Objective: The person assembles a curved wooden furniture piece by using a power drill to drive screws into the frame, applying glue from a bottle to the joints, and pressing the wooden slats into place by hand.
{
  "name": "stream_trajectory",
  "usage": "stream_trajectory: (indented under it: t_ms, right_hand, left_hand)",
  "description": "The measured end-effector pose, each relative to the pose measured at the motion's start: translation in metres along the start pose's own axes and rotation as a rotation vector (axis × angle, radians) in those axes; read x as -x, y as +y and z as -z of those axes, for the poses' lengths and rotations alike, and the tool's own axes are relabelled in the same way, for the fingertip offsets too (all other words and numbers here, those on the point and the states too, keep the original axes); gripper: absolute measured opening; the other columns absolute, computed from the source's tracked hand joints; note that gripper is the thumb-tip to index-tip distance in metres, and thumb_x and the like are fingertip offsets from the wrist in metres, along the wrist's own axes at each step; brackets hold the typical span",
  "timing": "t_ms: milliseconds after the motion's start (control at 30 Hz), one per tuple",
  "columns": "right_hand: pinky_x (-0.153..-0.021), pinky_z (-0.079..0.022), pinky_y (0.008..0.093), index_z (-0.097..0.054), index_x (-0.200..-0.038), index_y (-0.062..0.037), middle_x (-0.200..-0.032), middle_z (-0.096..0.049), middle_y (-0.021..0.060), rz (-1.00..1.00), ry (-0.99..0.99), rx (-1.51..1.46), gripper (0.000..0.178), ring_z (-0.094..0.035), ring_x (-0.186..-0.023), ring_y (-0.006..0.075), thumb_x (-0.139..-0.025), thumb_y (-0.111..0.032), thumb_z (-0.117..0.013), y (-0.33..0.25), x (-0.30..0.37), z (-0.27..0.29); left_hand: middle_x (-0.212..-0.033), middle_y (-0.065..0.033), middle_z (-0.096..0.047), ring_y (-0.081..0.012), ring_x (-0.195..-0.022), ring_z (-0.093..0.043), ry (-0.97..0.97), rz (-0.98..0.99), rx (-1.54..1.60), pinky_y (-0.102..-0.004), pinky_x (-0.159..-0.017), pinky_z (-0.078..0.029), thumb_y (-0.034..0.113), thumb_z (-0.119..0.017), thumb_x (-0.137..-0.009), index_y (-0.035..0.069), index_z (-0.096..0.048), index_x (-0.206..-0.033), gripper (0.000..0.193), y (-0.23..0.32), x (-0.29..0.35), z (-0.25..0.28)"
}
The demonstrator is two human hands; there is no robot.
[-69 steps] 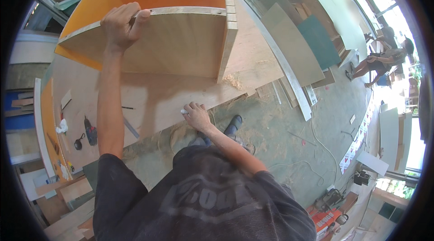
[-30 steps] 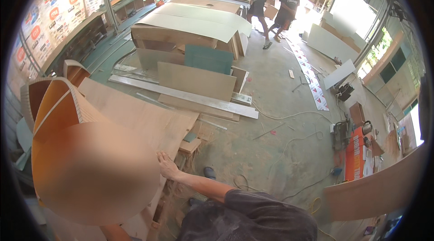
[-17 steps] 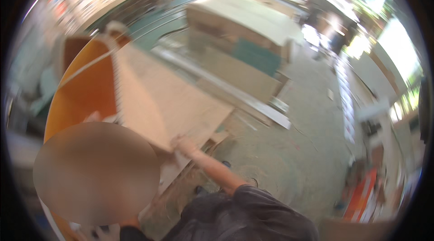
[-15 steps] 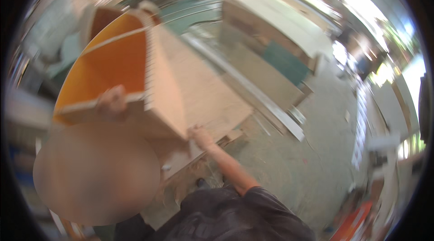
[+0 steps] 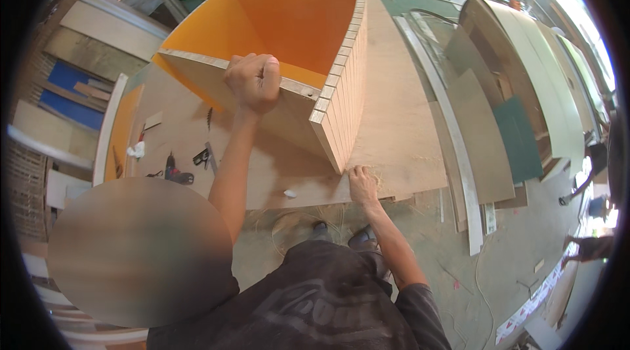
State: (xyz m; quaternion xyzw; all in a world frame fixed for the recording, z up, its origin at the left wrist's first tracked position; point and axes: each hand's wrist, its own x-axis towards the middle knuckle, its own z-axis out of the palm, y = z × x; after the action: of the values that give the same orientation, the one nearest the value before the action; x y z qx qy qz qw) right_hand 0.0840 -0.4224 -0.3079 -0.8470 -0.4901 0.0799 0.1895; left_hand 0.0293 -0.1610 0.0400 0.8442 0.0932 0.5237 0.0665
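A curved wooden cabinet shell (image 5: 341,81) with an orange inside and a side scored with close parallel cuts stands tilted on a plywood-topped worktable (image 5: 407,114). My left hand (image 5: 254,81) is closed in a fist over the upper edge of its near panel. Low on the right, my right hand (image 5: 363,185) has its fingers curled against the shell's bottom corner, at the table's near edge. A drill (image 5: 176,171) and a black combination square (image 5: 205,156) lie on the tabletop left of my left forearm. Next to that forearm is a small white scrap (image 5: 289,193).
Long boards and a metal strip (image 5: 453,160) lie to the right, beside leaning panels and a green sheet (image 5: 517,140). Stacked boards (image 5: 98,48) fill the left side. Another person's arm (image 5: 584,247) shows at the far right. A blurred oval covers the lower left.
The view has swung left, so the shell and table appear farther right and sharper. My left hand still grips the panel edge, and my right hand stays by the bottom corner.
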Motion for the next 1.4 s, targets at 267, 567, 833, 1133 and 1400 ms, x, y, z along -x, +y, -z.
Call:
stream_trajectory:
  t_ms: [267, 567, 833, 1133, 1400]
  right_hand:
    - [-0.087, -0.055, 0.0351, -0.075, -0.114, 0.0033, -0.110, -0.075, 0.0204, -0.579, 0.320, -0.889, 0.025, -0.073, -0.097, 0.0311, -0.101, -0.014, -0.063, -0.002, -0.032, 0.085]
    - [-0.084, -0.056, 0.0267, -0.075, -0.114, 0.0006, -0.108, -0.073, 0.0096, -0.076, 0.589, -1.232, 0.018, -0.069, -0.098, 0.0138, -0.097, -0.002, -0.070, -0.129, -0.034, 0.319]
    - [-0.084, -0.058, 0.0319, -0.075, -0.113, -0.0020, -0.108, -0.073, 0.0111, -0.037, 0.806, -0.850, 0.018, -0.072, -0.099, 0.0194, -0.095, -0.001, -0.071, -0.163, -0.042, 0.301]
    - [-0.100, -0.052, 0.0395, -0.060, -0.137, 0.0065, -0.132, -0.060, 0.0230, 0.010, 0.759, -0.736, 0.036, -0.062, -0.122, 0.0321, -0.103, 0.000, -0.052, -0.185, -0.030, 0.290]
    - [-0.106, -0.049, 0.0423, -0.045, -0.148, 0.0101, -0.143, -0.047, 0.0270, 0.041, 0.727, -0.670, 0.049, -0.054, -0.131, 0.0377, -0.099, 0.007, -0.049, -0.196, -0.026, 0.282]
  left_hand:
    - [-0.047, -0.0079, -0.036, -0.0235, -0.045, -0.034, 0.001, -0.022, 0.029, -0.0373, -0.058, -0.031, 0.014, -0.050, -0.082, 0.008, -0.038, -0.051, 0.034, 0.003, -0.005, -0.003]
    - [-0.048, -0.0060, -0.036, -0.0223, -0.044, -0.033, 0.042, -0.049, 0.055, -0.0362, -0.057, -0.029, 0.015, -0.051, -0.083, 0.010, -0.037, -0.051, 0.034, -0.001, -0.001, -0.002]
    - [-0.049, -0.0050, -0.039, -0.0225, -0.045, -0.036, 0.057, -0.057, 0.066, -0.0364, -0.057, -0.031, 0.016, -0.053, -0.082, 0.011, -0.041, -0.052, 0.033, 0.000, -0.003, -0.008]
    - [-0.048, -0.0041, -0.040, -0.0218, -0.045, -0.037, 0.060, -0.052, 0.069, -0.0360, -0.058, -0.031, 0.014, -0.053, -0.082, 0.011, -0.043, -0.052, 0.032, 0.003, -0.004, -0.003]
    - [-0.047, -0.0053, -0.036, -0.0225, -0.044, -0.033, 0.043, -0.022, 0.066, -0.0358, -0.058, -0.031, 0.012, -0.053, -0.081, 0.010, -0.040, -0.050, 0.033, 0.004, -0.003, -0.005]
